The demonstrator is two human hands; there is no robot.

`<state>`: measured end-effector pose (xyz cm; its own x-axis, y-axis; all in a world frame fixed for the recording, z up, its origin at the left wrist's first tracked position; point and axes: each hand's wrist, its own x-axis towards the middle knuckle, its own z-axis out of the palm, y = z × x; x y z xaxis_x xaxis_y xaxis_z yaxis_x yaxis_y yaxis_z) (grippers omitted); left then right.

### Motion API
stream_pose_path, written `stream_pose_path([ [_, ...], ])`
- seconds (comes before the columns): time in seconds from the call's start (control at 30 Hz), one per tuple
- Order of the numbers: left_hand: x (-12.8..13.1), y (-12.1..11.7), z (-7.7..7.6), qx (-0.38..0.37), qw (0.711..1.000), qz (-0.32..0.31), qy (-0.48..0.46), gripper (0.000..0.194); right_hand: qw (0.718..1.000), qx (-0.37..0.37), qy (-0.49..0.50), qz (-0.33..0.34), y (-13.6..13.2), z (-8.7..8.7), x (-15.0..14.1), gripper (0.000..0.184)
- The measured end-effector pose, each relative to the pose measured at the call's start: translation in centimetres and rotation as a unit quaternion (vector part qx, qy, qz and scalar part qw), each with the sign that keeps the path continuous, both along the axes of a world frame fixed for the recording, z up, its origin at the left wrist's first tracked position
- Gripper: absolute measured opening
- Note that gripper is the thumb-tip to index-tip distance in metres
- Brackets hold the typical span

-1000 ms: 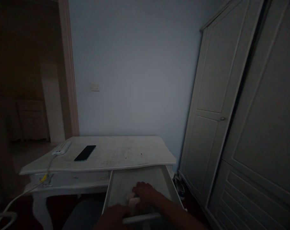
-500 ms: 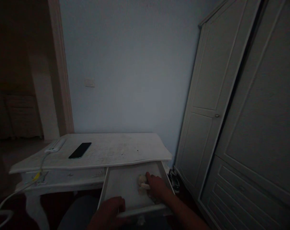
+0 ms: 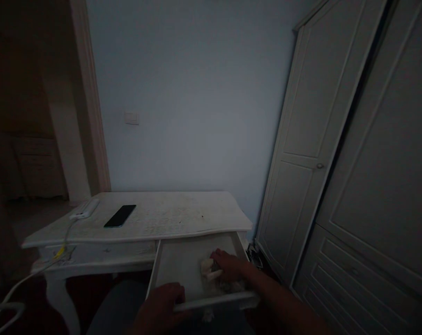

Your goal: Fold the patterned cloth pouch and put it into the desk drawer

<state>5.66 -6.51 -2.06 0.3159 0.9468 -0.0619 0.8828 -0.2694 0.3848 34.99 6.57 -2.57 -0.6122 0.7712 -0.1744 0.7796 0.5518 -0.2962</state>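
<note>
A white desk drawer stands pulled out toward me. At its front left corner my left hand is closed on the drawer, thumb and fingers over the front edge. Inside, toward the right side, my right hand presses a crumpled pale cloth against the drawer bottom, its fingers curled around it. Part of the cloth is hidden under that hand. Some small, indistinct bits lie on the drawer bottom near the front right, below my right wrist.
On the white desk lie a dark phone and a white power strip, its cable hanging off the left. A white wardrobe stands at the right, with shoes on the floor beside the desk.
My right hand and the cloth have shifted slightly within the drawer, the hand now flatter over it. My left hand stays at the drawer's front corner. The view has turned a little.
</note>
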Motion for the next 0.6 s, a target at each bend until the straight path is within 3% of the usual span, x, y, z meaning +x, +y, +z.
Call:
stream_pose_path([
  [0.07,0.0,0.0,0.1,-0.004,1.0,0.002,-0.004,0.029,0.998,0.019,0.016,-0.059,0.9,0.6,0.3,0.079],
  [0.17,0.1,0.0,-0.1,0.001,1.0,-0.016,-0.014,0.029,0.984,0.067,0.022,-0.163,1.9,1.0,0.1,0.058],
  [0.33,-0.3,0.2,-1.5,0.023,0.997,-0.078,0.009,0.033,0.954,0.1,0.017,-0.282,3.3,0.4,-3.5,0.047],
  [0.47,-0.6,0.4,-2.2,0.023,0.992,-0.125,-0.001,0.03,0.947,0.094,0.023,-0.305,4.1,0.0,-7.9,0.043],
  [0.6,-0.5,0.4,-2.4,0.024,0.989,-0.144,0.003,0.03,0.962,0.085,0.038,-0.256,4.2,-0.3,-12.1,0.044],
])
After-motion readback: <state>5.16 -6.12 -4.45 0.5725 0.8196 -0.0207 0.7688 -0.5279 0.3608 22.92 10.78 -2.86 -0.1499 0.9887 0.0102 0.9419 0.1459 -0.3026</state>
